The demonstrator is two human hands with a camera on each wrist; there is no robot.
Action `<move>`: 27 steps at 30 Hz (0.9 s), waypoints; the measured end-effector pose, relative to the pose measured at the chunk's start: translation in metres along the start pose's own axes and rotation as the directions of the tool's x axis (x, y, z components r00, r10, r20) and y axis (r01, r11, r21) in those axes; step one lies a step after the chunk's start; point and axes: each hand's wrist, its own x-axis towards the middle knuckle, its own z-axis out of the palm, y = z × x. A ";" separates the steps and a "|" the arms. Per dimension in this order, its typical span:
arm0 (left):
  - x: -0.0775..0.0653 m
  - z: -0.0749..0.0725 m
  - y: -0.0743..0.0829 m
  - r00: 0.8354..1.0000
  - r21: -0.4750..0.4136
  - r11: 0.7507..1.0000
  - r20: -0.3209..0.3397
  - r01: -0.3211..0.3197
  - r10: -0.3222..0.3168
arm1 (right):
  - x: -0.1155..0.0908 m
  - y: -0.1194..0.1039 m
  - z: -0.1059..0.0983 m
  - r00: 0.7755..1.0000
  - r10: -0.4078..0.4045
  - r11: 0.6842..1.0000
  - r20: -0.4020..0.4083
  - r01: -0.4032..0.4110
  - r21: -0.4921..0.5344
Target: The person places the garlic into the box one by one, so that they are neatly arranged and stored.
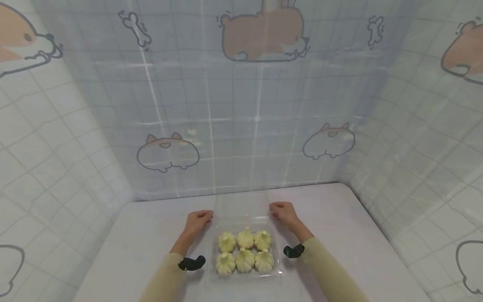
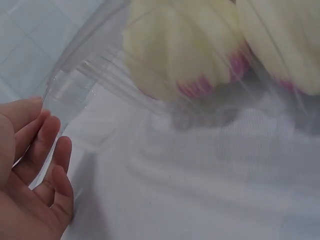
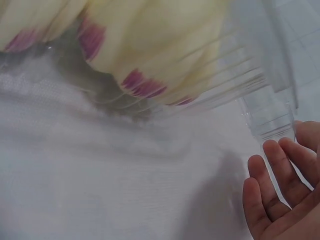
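Observation:
A clear plastic clamshell box (image 1: 264,275) sits on the white table in the head view, with several pale garlic bulbs (image 1: 245,261) in two rows inside. Its transparent lid (image 1: 241,204) stretches out behind the bulbs, raised at the far side. At the lid's left edge, my left hand (image 1: 199,222) pinches the thin plastic between thumb and index finger. My right hand (image 1: 284,212) pinches the opposite edge in the same way. Up close, the left wrist view shows garlic bulbs (image 2: 185,45) with purple-tinted bases behind the plastic; the right wrist view shows similar bulbs (image 3: 150,45).
The white table (image 1: 332,222) extends on both sides of the box. A curtain (image 1: 241,100) with cartoon dogs and a grid pattern hangs behind the table and along both sides. Black wrist cameras (image 1: 192,263) are strapped over the sleeves.

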 end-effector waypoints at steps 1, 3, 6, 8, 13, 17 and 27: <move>-0.001 0.000 0.001 1.000 -0.007 1.000 -0.002 0.014 -0.014 | -0.001 -0.002 0.000 1.000 -0.009 1.000 -0.002 0.009 -0.001; -0.002 -0.001 0.004 1.000 -0.013 0.999 0.001 0.030 -0.030 | -0.002 -0.006 -0.001 1.000 -0.026 1.000 -0.007 0.026 0.007; -0.003 -0.004 0.010 1.000 -0.005 1.000 0.007 0.022 -0.022 | -0.003 -0.012 -0.002 0.997 -0.075 0.997 -0.008 0.075 0.027; -0.003 -0.006 0.014 1.000 0.004 1.000 0.011 0.005 -0.005 | -0.003 -0.015 -0.003 0.995 -0.104 0.993 -0.009 0.104 0.048; 0.001 -0.009 0.021 1.000 0.004 1.000 0.024 -0.009 0.009 | -0.001 -0.026 -0.008 0.990 -0.143 0.989 -0.011 0.143 0.041; 0.006 -0.009 0.026 0.999 -0.022 0.999 0.028 -0.028 0.029 | 0.002 -0.035 -0.010 0.988 -0.150 0.989 -0.023 0.150 0.000; 0.012 -0.009 0.040 0.996 -0.051 0.995 -0.017 -0.088 0.087 | 0.008 -0.046 -0.003 0.959 -0.252 0.967 -0.132 0.252 -0.015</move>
